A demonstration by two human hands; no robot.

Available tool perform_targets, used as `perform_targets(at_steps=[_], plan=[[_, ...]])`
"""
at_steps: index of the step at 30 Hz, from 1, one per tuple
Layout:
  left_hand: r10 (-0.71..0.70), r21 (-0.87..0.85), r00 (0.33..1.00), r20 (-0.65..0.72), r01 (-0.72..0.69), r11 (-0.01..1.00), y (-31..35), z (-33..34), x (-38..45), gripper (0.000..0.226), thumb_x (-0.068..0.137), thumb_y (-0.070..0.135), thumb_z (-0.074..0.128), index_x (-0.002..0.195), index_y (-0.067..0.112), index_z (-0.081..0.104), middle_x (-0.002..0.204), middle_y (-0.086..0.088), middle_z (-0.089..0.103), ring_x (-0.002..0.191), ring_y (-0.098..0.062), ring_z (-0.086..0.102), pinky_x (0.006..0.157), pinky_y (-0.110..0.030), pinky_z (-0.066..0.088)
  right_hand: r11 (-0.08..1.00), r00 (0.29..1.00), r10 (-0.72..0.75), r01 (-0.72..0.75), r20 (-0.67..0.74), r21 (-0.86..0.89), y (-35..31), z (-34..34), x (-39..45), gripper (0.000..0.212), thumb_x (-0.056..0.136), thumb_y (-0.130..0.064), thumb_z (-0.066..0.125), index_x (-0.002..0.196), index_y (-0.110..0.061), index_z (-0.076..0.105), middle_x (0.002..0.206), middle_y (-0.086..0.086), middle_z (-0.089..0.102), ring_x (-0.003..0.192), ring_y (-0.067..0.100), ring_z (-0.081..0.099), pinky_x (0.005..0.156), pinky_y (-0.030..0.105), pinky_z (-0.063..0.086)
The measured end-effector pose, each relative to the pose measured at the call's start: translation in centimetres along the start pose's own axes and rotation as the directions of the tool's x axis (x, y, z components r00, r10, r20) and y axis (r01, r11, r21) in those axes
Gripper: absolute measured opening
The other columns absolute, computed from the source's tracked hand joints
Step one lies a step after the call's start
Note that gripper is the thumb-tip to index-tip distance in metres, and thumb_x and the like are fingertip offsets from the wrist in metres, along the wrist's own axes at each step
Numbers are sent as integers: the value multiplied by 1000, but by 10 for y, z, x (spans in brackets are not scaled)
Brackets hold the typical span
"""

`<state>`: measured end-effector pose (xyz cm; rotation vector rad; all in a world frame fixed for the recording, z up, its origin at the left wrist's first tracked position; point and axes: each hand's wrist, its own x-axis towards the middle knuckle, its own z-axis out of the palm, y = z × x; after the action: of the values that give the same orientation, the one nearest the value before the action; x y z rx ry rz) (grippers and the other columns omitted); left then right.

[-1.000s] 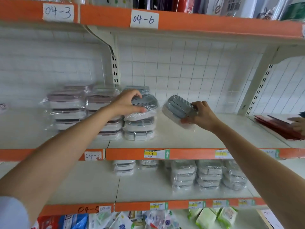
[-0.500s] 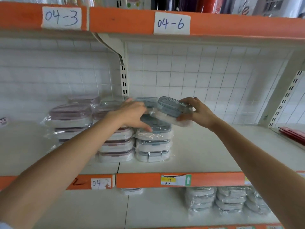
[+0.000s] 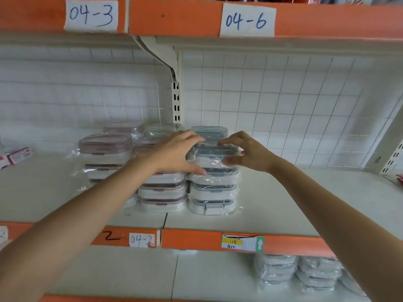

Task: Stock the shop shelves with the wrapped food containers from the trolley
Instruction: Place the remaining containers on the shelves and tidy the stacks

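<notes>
Both hands flank the top container (image 3: 212, 154) at frame centre, its long axis left-right: left hand (image 3: 178, 152) pressing spread-fingered, right hand (image 3: 248, 152) loosely open and touching.

Two hands, the left hand (image 3: 174, 152) and the right hand (image 3: 248, 153), reach to the shelf (image 3: 305, 203). The blue-lidded stack (image 3: 212, 182) near the shelf's front edge has four wrapped boxes. The pink-lidded stack (image 3: 162, 192) beside it shows three. Two paper labels, "04-3" (image 3: 91, 15) and "04-6" (image 3: 247, 20), sit up top.
</notes>
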<state>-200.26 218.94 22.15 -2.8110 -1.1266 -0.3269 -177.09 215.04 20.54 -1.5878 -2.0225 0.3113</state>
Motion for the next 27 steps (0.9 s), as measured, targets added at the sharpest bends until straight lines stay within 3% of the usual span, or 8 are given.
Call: perform_targets(at_steps=[3, 7, 10, 16, 21, 27], plan=[[-53, 127, 998, -19, 55, 990, 10, 15, 1, 98, 68, 71, 64, 145, 21, 28, 142, 4, 33, 129, -18, 39, 108, -37, 26, 994, 996, -64, 58, -58, -97, -1, 5, -5, 49, 84, -30, 70, 130, -25, 54, 133, -3, 51, 122, 20, 46, 99, 24, 32], [-105, 186, 993, -50, 112, 976, 20, 19, 2, 94, 73, 58, 69, 145, 17, 25, 146, -2, 32, 133, -22, 34, 111, -40, 24, 970, 996, -58, 39, -72, -242, -8, 14, -11, 50, 92, -34, 57, 139, -27, 43, 144, -3, 43, 124, 26, 38, 102, 36, 35], [-109, 240, 990, -84, 127, 962, 34, 16, -6, 90, 76, 54, 68, 145, 15, 26, 145, -7, 32, 133, -24, 31, 110, -42, 26, 957, 995, -68, 44, -75, -286, -12, 11, -18, 55, 91, -37, 59, 141, -23, 41, 143, 4, 39, 127, 26, 35, 104, 39, 37], [30, 170, 964, -262, 16, 985, 79, 17, -25, 50, 87, 40, 60, 127, 11, 50, 122, -7, 47, 113, -21, 46, 95, -36, 43, 959, 978, -86, 30, -188, -281, -5, 4, -59, 51, 89, -30, 62, 133, -11, 44, 130, 7, 43, 122, 22, 41, 97, 33, 42], [57, 90, 992, -114, -47, 995, 123, 42, -43, 35, 93, 36, 51, 121, 15, 54, 118, 0, 51, 109, -17, 52, 78, -30, 47, 940, 994, -24, -13, -106, -340, 17, 4, -114, 37, 92, -32, 56, 126, -16, 52, 119, 4, 53, 113, 20, 49, 83, 33, 44], [84, -40, 995, 51, -82, 996, 178, 99, -69, 23, 92, 31, 51, 107, 15, 58, 107, 0, 58, 97, -21, 58, 71, -31, 42, 939, 985, 170, -157, 13, -307, 61, 21, -191, 35, 91, -32, 57, 123, -18, 54, 113, 4, 53, 106, 23, 53, 82, 33, 45]])
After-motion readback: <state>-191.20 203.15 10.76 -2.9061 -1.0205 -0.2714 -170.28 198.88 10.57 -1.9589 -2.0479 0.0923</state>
